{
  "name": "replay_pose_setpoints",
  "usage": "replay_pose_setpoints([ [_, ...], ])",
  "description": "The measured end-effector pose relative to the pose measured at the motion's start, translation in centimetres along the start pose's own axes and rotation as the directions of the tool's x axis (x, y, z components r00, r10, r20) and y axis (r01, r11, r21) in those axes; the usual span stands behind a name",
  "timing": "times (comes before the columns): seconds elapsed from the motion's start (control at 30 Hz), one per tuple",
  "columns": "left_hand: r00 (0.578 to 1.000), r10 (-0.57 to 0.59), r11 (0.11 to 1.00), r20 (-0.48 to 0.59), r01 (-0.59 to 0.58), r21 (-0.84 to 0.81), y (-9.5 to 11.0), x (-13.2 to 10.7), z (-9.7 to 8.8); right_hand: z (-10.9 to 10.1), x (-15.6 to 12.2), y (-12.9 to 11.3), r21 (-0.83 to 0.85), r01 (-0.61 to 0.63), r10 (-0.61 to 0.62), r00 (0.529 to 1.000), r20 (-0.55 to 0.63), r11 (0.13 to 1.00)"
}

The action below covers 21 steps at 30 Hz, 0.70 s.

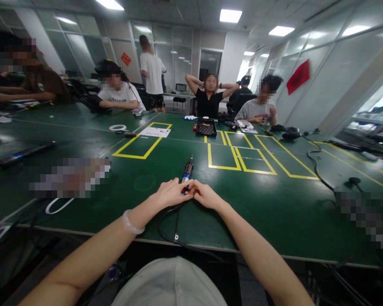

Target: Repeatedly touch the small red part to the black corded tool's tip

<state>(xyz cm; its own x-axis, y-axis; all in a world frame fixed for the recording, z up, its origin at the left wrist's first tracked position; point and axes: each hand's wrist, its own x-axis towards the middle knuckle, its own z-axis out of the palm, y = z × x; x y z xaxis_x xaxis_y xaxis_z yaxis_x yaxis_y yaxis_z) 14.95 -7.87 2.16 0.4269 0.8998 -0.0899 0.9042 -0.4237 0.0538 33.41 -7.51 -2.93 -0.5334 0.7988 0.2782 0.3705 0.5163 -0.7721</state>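
Note:
A black and blue electric screwdriver (187, 171) lies on the green table, its thin bit pointing away from me. My left hand (170, 192) reaches over its rear end, with the fingers closed around it from the left. From the right, my right hand (207, 195) meets the same end with bent fingers, its fingertips touching those of the left. The fingers hide part of the tool's tail, where some red shows. A black cable (161, 231) loops from beneath my hands toward the table's front edge.
Yellow tape outlines (225, 168) mark the green table (147, 182). A black tray (206, 127) with small items, a white sheet (155, 132) and a white cable coil (117, 127) lie farther off. Several people sit around; one stands behind. Cables (319, 172) run at the right.

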Motion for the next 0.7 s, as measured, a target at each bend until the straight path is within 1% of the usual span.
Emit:
replay_pose_setpoints([
  [0.1, 1.000, -0.009, 1.000, 0.001, 0.009, 0.023, 0.0, 0.5, 0.2, -0.1, -0.1, 0.1, -0.014, -0.002, 0.002, 1.000, 0.006, 1.000],
  [0.17, 1.000, -0.020, 0.999, -0.018, 0.020, 0.036, -0.4, 0.7, 0.5, -0.2, -0.1, 0.3, -0.013, -0.008, 0.008, 1.000, -0.005, 1.000],
  [0.23, 0.999, -0.025, 0.999, -0.033, 0.027, 0.046, -1.2, 1.0, 0.6, -0.4, -0.1, 0.6, -0.018, -0.013, 0.012, 1.000, -0.024, 1.000],
  [0.3, 0.999, -0.040, 0.998, -0.028, 0.041, 0.053, -2.5, 1.6, 0.6, -0.6, 0.0, 0.8, -0.023, -0.013, 0.012, 0.999, -0.042, 1.000],
  [0.4, 0.996, -0.093, 0.993, -0.014, 0.094, 0.065, -5.2, 2.8, 0.2, -0.7, 0.0, 0.9, -0.030, -0.017, 0.016, 0.999, -0.050, 0.999],
  [0.53, 0.986, -0.168, 0.982, -0.010, 0.169, 0.086, -10.0, 5.1, -0.5, -0.6, 0.0, 0.8, -0.028, -0.031, 0.030, 0.999, -0.037, 0.999],
  [0.7, 0.956, -0.294, 0.951, 0.001, 0.293, 0.095, -15.8, 7.8, -1.2, -0.6, 0.0, 0.8, -0.032, -0.046, 0.045, 0.999, -0.028, 0.998],
])
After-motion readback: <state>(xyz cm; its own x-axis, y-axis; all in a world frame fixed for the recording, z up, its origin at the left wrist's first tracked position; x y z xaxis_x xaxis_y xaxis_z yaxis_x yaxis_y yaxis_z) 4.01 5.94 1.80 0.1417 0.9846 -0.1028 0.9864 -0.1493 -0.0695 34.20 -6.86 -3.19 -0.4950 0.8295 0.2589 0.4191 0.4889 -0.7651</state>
